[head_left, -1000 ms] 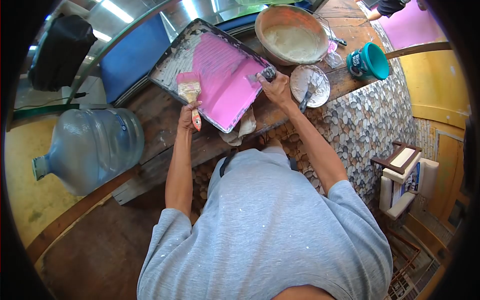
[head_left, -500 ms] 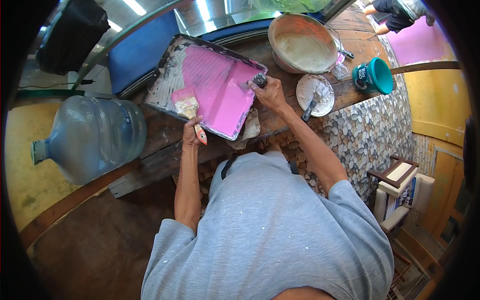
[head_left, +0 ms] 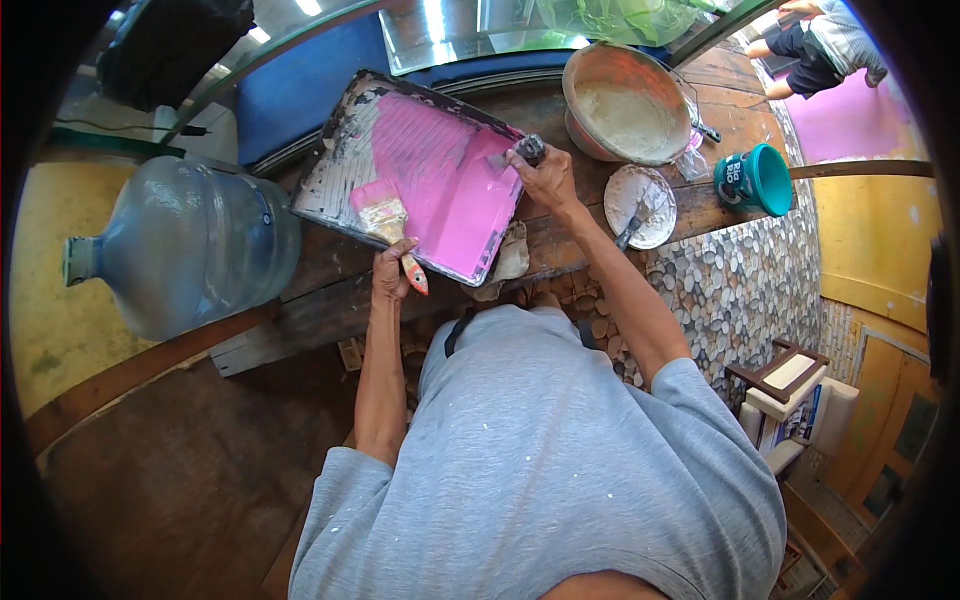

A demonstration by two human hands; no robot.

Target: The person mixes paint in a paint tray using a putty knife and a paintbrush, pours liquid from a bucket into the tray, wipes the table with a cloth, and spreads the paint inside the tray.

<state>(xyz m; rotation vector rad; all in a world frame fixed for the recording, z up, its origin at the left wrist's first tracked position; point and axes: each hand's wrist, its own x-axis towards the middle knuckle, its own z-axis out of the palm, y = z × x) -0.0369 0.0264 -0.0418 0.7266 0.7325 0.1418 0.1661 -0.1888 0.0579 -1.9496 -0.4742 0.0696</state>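
A black-edged paint tray [head_left: 345, 120] with pink paint [head_left: 470, 215] lies tilted across the wooden table. My left hand [head_left: 393, 268] is closed around the handle of a flat paintbrush [head_left: 383, 216] at the tray's near left edge; its pink-coated bristles lie over the tray. At the tray's right edge, my right hand [head_left: 548, 180] grips a dark, paint-stained handle [head_left: 529, 149]. Its tool's blade reaches over the pink paint, though its shape is hard to make out. A crumpled pale cloth [head_left: 512, 253] sits beside the tray's lower right corner.
Right of the tray stand a basin of whitish paste [head_left: 625, 110], a white plate with a putty knife [head_left: 640, 205] and a teal bucket [head_left: 768, 180]. A large water bottle [head_left: 190, 248] is at left. Another person [head_left: 815, 50] is at upper right, beyond the wooden table [head_left: 700, 205].
The view has shifted, so the bucket and basin sit lower in it. Both hands keep hold of their tools; the brush handle now points more down and right.
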